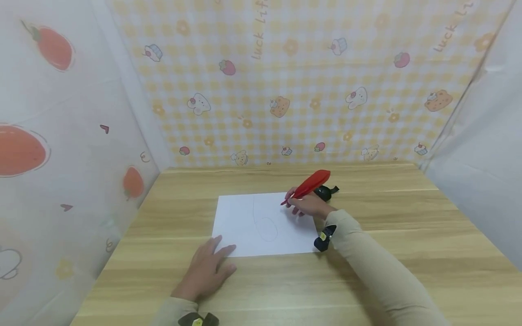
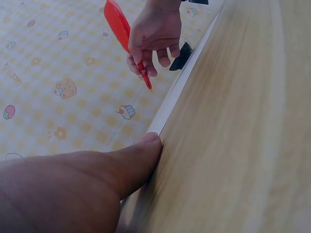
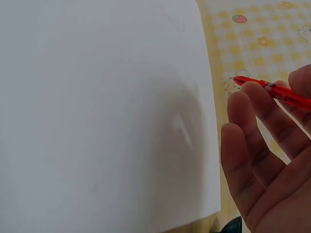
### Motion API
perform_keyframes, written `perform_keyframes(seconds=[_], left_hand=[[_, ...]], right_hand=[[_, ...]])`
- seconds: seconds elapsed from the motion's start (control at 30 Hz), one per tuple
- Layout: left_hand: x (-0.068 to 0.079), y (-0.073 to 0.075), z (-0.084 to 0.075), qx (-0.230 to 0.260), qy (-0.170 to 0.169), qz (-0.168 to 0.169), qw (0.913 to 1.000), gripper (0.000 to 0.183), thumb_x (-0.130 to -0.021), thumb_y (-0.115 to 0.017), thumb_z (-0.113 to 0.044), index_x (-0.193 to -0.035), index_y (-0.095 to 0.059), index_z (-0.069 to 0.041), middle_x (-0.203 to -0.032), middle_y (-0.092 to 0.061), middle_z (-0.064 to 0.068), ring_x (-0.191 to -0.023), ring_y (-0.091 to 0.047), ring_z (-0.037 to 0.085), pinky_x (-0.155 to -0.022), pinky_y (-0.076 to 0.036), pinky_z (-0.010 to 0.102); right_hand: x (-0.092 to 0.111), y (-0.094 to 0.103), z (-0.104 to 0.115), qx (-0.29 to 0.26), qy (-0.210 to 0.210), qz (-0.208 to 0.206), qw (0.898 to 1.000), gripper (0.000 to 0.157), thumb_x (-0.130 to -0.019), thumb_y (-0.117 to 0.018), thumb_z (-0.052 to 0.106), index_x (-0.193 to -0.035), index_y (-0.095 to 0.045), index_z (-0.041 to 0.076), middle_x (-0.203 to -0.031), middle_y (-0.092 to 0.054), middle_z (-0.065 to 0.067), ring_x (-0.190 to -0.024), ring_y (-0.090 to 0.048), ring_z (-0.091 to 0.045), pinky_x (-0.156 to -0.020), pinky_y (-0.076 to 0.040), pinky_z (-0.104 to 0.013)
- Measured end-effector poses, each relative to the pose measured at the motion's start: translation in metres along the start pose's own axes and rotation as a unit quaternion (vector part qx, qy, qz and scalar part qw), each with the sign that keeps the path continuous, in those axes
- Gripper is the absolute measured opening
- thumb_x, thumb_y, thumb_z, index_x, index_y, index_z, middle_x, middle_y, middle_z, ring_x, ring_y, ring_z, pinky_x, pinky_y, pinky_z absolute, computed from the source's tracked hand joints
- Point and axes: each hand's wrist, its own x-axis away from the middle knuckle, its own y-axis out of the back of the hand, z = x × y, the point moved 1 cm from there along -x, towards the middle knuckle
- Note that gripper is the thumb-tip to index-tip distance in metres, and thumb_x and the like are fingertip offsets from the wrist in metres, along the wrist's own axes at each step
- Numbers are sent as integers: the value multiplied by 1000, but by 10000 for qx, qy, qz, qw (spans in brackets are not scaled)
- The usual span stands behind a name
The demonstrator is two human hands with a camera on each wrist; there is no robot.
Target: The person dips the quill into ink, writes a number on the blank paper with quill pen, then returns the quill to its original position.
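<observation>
My right hand (image 1: 309, 206) pinches a red feather pen (image 1: 311, 184) between thumb and fingers, over the upper right part of a white sheet of paper (image 1: 234, 222). In the left wrist view the pen's tip is off the paper. A thin line runs down the middle of the sheet, and a rounded loop is drawn beside its lower end. My left hand (image 1: 207, 270) rests at the paper's lower left corner, fingers spread and fairly straight. In the right wrist view the same pen (image 3: 286, 94) shows between the fingertips, its feather outside the picture.
Just behind the right hand sits a dark rounded object (image 1: 323, 193) with a short tab, partly hidden. The wood-grain table (image 1: 387, 203) meets a patterned cloth (image 1: 261, 131) at the back. White cloth hangs at both sides.
</observation>
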Motion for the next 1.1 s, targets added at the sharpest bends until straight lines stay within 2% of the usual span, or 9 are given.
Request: perform_keyframes(seconds=[0.27,0.43,0.57,0.7,0.87,1.1], left_hand=[[0,1,-1,30,-82,-79,9999,47,-93,-61,-43,-134,-59,-21,-153,-33,18,-141,-22,42,-113,-13,61],[2,0,1,-12,21,-24,10000,48,-93,-60,-46,-135,-58,-23,-153,-33,16,-141,-22,41,-113,-13,61],[1,0,1,-17,-31,-28,10000,48,-93,-60,-46,-135,-58,-23,-154,-32,16,-141,-22,41,-113,-12,60],[0,1,0,44,-102,-40,9999,47,-93,-61,-43,-135,-58,-21,-153,-32,17,-141,-22,42,-114,-11,60],[-1,1,0,32,-146,-68,9999,47,-93,-61,-42,-134,-59,-20,-152,-33,19,-140,-23,44,-113,-12,60],[0,1,0,14,-209,-146,9997,47,-93,-61,-42,-133,-60,-19,-151,-35,20,-139,-25,45,-112,-14,62]], right_hand=[[3,12,-3,283,280,-271,9988,15,-97,-56,16,-111,-58,11,-104,-68,-15,-76,-66,-27,-64,-56,-35],[4,20,-7,454,313,-382,9977,16,-97,-57,17,-111,-57,11,-103,-68,-14,-77,-66,-28,-64,-56,-35],[5,27,-9,554,360,-519,9965,16,-97,-56,20,-112,-58,13,-105,-68,-14,-80,-65,-29,-68,-54,-34],[4,35,-13,693,527,-705,9937,16,-97,-55,21,-111,-59,13,-104,-66,-16,-79,-63,-28,-67,-51,-31],[5,45,-18,678,755,-902,9907,17,-96,-55,21,-110,-60,13,-91,-64,-18,-74,-56,-25,-62,-46,-30],[8,56,-26,1074,1163,-991,9824,20,-97,-54,21,-112,-61,8,-94,-64,-12,-81,-56,-25,-69,-46,-34]])
